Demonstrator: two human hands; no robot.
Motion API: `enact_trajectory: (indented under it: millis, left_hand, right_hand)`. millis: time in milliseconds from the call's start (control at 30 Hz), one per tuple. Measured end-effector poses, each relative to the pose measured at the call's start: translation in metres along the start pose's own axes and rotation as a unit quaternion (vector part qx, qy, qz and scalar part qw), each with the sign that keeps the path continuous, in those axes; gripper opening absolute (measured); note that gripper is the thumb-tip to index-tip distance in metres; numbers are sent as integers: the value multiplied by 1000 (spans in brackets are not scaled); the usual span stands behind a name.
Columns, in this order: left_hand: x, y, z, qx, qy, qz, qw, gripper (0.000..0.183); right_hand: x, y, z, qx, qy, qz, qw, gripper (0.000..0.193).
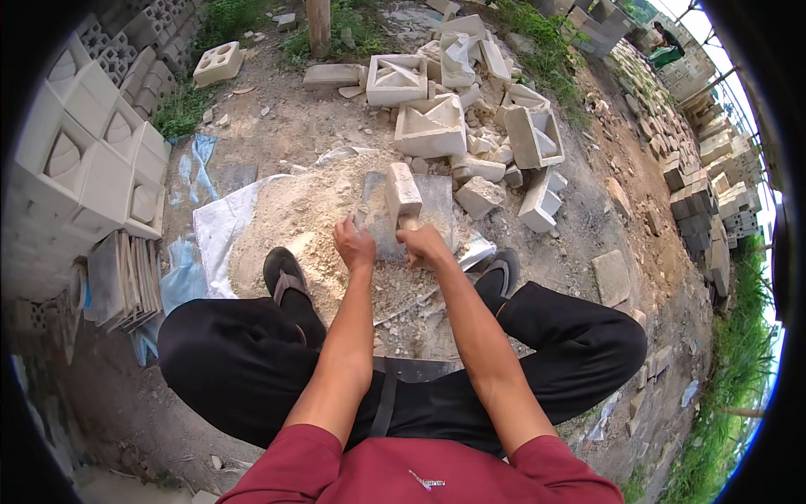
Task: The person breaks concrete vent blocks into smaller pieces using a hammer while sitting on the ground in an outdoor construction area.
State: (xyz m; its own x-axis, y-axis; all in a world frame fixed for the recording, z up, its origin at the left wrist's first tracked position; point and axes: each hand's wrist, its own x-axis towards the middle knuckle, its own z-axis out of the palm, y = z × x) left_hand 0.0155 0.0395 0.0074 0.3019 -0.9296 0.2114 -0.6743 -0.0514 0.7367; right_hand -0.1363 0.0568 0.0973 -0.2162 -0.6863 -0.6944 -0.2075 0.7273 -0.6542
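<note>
My right hand (424, 244) is wrapped round the short handle of a dusty, block-headed mallet (403, 191), its pale head raised over a flat grey slab (432, 210). Just to the left, my left hand (355, 244) is closed on a small greyish chunk (361, 217), mostly hidden by the fingers. Both hands are over the slab's near and left side. A heap of crushed, sandy rubble (290, 210) spreads around the slab on a white sack sheet (220, 227), between my sandalled feet.
Broken cream decorative blocks (431, 126) pile up beyond the slab. At left stand stacked moulded blocks (109, 143) and leaning thin boards (138, 273). A holed block (218, 65) lies near a wooden post (319, 29). Far right, another person (666, 46) is near more stacked blocks (697, 202).
</note>
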Motion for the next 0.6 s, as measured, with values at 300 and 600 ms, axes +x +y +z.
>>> enact_trajectory:
  millis: [300, 600]
  left_hand:
    - [-5, 6, 8, 2, -1, 2, 1000, 36]
    - [-18, 29, 33, -13, -61, 101, 993, 34]
  right_hand:
    - [19, 94, -2, -97, 137, -76, 983, 30]
    - [10, 74, -77, -14, 210, -69, 975, 28]
